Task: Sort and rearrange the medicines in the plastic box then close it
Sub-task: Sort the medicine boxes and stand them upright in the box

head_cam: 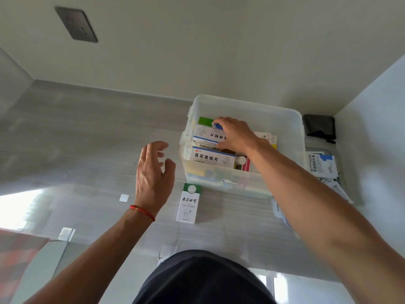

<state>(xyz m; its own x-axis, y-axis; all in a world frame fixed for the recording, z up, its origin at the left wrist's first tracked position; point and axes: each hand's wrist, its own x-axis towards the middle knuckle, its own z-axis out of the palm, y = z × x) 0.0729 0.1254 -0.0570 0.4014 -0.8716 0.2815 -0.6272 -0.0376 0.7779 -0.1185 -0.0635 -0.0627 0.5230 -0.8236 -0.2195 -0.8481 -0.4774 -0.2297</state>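
We are partway through sorting: the clear plastic box (243, 110) sits open on the tabletop (98, 132), already holding several medicine cartons laid flat. Our right hand (235, 133) reaches down into the box and rests on the top carton (207, 133), a white-and-blue pack with a green corner. To do this step well, we judge it best to square that carton against the box's left wall and line it up with the matching lotus-print carton (211, 159) just in front of it, so the stack stays flat and low enough for a lid to seat later. We should press lightly; thin card crushes easily.

The right grip lies over the carton with fingers bent along its far edge and thumb at its near side, so it appears to hold the pack rather than merely touch it. Our left hand (153, 172) hovers above the tabletop beside the box, fingers loosely spread and curled, holding nothing. One tall white-and-green carton (189, 204) is not yet inside; it lies on the tabletop just in front of the box, nearest the left hand. Loose sachets (322, 165) lie to the right of the box.
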